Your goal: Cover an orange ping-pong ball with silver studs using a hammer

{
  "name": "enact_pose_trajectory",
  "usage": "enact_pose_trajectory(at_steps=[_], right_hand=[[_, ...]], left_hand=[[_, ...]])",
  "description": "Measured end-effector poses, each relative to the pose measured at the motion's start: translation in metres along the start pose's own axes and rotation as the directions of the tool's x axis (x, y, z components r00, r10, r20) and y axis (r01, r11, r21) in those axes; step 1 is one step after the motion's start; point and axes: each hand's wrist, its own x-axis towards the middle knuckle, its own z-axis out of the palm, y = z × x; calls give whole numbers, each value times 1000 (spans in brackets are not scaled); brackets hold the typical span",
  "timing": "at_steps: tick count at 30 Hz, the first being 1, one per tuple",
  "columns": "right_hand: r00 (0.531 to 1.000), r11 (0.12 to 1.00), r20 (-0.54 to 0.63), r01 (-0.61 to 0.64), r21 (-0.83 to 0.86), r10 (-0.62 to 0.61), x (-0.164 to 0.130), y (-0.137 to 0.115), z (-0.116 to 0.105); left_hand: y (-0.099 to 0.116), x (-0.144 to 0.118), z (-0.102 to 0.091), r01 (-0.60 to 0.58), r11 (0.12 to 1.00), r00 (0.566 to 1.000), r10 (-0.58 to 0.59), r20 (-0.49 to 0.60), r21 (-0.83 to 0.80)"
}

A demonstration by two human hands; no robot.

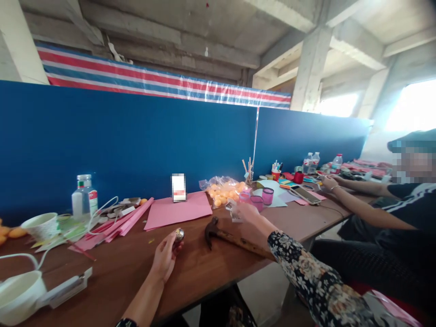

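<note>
Left hand (pixel 165 259) grips shiny ball (pixel 179 235).

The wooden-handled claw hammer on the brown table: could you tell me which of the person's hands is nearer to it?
Right. The right hand reaches just above the wooden-handled claw hammer; the left hand, holding a small shiny ball, lies left of its head.

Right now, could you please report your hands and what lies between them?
Left hand grips small shiny ball. Right hand touches clear piece. Hammer lies between.

A single head-worn camera looks forward and slightly down along the brown bench (pixel 211 268), facing the blue partition (pixel 129 141) behind it. It sits close, both forearms entering from the bottom edge. Concrete ceiling beams (pixel 190 27) fill the top.
</note>
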Motion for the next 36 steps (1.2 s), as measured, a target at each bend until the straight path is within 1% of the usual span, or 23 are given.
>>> enact_pose_trajectory(at_steps=[4, 7, 10, 14, 17, 21, 30, 36], right_hand=[[990, 999, 137, 17, -48, -10, 3, -1, 3], [977, 996, 213, 23, -88, -3, 7, -2, 6], [964, 990, 264, 18, -138, 19, 12, -2, 10], [955, 982, 293, 12, -191, 45, 16, 0, 17], [958, 979, 285, 18, -202, 41, 16, 2, 20], [969, 983, 245, 34, -183, 12, 15, 4, 18], [990, 995, 114, 91, -40, -86, 7, 7, 8], [995, 996, 30, 90, 28, -91, 3, 11, 4]], left_hand=[[0, 0, -1, -2, 1000, 1000, 2, -1, 4], [0, -1, -1, -2, 1000, 1000, 2, 3, 8], [1, -2, 0, -4, 1000, 1000, 4, 5, 11], [2, -4, 0, -7, 1000, 1000, 7, 13, 15], [1, -3, -1, -7, 1000, 1000, 7, 29, 13], [0, -3, -1, -7, 1000, 999, 7, 47, 7], [1, -4, 0, 11, 1000, 998, -11, 55, 0], [1, -4, 1, 6, 1000, 998, -6, 60, 5]])
